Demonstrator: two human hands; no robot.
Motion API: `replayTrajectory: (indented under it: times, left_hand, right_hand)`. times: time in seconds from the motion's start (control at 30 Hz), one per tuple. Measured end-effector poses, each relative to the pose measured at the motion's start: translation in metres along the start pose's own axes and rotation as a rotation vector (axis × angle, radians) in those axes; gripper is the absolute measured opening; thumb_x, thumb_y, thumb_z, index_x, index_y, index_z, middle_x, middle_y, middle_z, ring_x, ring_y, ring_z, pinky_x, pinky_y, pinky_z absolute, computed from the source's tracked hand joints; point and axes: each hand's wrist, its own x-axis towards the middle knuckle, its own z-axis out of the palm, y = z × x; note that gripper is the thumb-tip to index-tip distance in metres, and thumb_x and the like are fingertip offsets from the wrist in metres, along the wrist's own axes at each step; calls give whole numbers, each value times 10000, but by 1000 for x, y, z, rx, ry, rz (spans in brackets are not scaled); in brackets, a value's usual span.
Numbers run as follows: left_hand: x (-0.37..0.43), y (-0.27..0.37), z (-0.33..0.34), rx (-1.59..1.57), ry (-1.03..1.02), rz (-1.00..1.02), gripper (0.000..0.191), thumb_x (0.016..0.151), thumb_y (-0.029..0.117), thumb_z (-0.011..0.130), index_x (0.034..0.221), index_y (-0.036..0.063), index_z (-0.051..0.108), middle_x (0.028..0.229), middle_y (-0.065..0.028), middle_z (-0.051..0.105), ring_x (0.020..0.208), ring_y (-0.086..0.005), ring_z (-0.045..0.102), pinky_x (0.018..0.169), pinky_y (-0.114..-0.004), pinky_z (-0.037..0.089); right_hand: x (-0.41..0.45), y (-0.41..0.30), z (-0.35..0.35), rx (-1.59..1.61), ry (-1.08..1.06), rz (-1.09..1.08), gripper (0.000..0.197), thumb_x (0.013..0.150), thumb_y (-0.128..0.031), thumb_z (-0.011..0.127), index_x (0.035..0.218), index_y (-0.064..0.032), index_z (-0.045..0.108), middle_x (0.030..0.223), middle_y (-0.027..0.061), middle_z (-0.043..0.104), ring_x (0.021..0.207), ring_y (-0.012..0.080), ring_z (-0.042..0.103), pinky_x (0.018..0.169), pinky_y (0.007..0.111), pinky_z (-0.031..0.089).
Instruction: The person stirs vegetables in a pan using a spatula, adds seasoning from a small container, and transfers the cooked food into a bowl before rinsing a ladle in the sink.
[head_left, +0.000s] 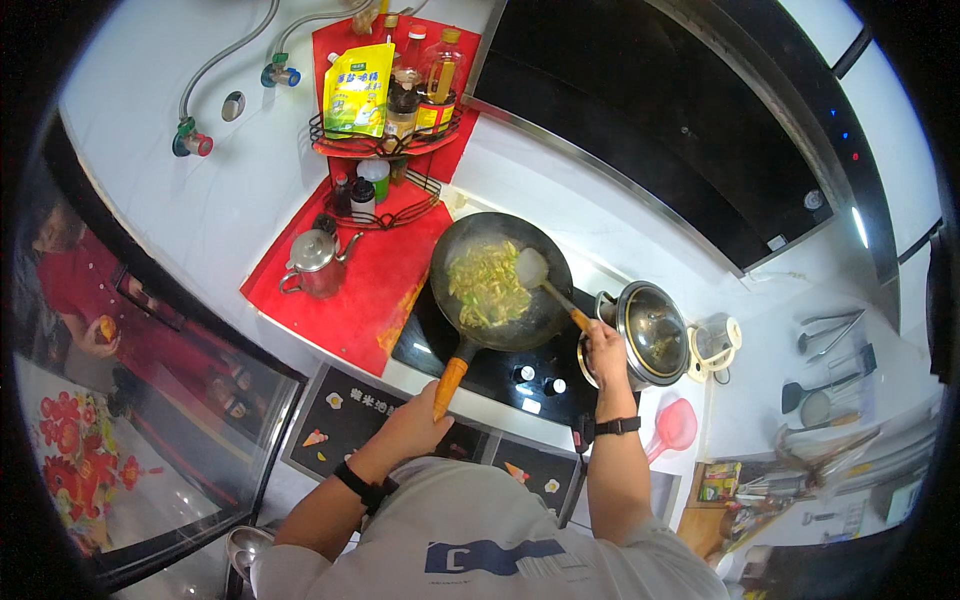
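Note:
A dark wok (502, 341) sits on the black glass gas hob (420, 352). Its wooden handle (452, 382) points toward me, and my left hand (416, 421) grips the handle's near end. Inside lies a heap of chopped green and yellowish food (486, 289), with some steam over it. My right hand (606, 351) is closed around the wooden handle of a metal wok spatula (532, 268). The spatula's head rests at the right side of the food. Just right of that hand stands a steel pot with a glass lid (656, 330).
On the red-covered counter (375, 315) stands a metal teapot (313, 262). A corner rack (386, 146) holds bottles and a yellow pouch (358, 90). A pink ladle (673, 424) lies at right. Utensils hang on the right wall. A person in red (90, 300) shows behind glass at left.

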Motion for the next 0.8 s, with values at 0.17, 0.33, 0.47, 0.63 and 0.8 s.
replayTrajectory:
  times: [0.17, 0.33, 0.47, 0.63, 0.8]
  left_hand:
    - [-4, -4, -2, -38, 38, -27, 678, 962, 256, 696, 1522, 10, 404, 1278, -317, 667, 1192, -489, 647, 1005, -518, 529]
    - [-1, 1, 3, -27, 42, 23, 669, 961, 247, 691, 1517, 3, 409, 1275, -320, 668, 1186, -491, 646, 991, -523, 529]
    - [0, -4, 5, -24, 47, 19, 665, 961, 250, 692, 1513, 3, 415, 1265, -323, 670, 1176, -492, 649, 980, -525, 531]
    - [4, -20, 14, -8, 92, 22, 721, 955, 259, 708, 1555, 20, 387, 1281, -332, 656, 1184, -471, 659, 993, -497, 534]
    - [0, -4, 6, 12, 47, -30, 684, 960, 254, 701, 1525, 4, 407, 1292, -320, 666, 1203, -485, 645, 1008, -524, 529]
  right_hand:
    - [1, -42, -15, -41, 37, -31, 264, 1042, -316, 691, 1100, -71, 771, 701, -48, 566, 480, 47, 434, 420, 239, 316]
    - [88, -46, -31, -179, -37, -114, 293, 1049, -328, 674, 1080, -53, 769, 709, -56, 551, 574, 64, 478, 479, 254, 354]
    - [93, -74, -2, -177, -334, 78, 257, 1050, -307, 676, 1167, -94, 758, 699, -59, 510, 550, 57, 409, 459, 235, 293]
    - [19, -137, -6, -602, -478, -334, 313, 1035, -247, 690, 1266, -46, 753, 896, 54, 729, 779, 177, 669, 701, 325, 532]
    - [-103, -167, -28, -1046, -400, -877, 270, 958, -167, 733, 1194, -40, 765, 1015, 207, 758, 923, 407, 722, 811, 429, 578]
